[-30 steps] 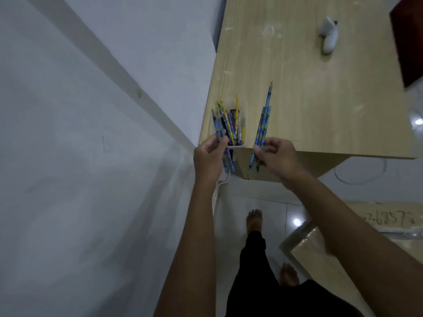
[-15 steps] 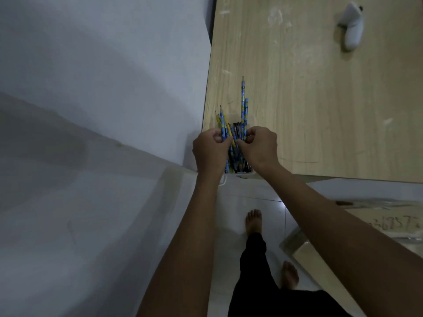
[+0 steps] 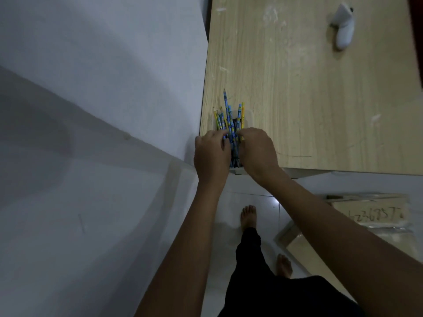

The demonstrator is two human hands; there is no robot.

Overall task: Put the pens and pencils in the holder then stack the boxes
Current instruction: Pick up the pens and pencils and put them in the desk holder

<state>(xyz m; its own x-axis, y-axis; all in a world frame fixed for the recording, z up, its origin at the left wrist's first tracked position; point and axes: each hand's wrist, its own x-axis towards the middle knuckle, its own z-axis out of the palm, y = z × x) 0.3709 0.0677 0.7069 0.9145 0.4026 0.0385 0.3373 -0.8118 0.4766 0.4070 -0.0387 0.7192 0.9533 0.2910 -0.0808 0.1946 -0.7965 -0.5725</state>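
A bunch of blue and yellow pencils stands in a pale holder at the near left corner of the wooden table. Only the holder's lower rim shows between my wrists. My left hand wraps the holder's left side, fingers curled against the pencils. My right hand presses in from the right, its fingertips pinching the blue pencils at the bunch's middle. One blue pencil sticks up higher than the others. No boxes are clearly in view.
A small white object lies at the table's far right. A dark red thing cuts the right edge. A grey wall runs along the left. Below lie floor tiles, my bare feet and a flat cardboard piece.
My right hand carried a few blue pencils leftward and down into the holder. Both hands have closed in around the bunch. The camera has tilted toward the table.
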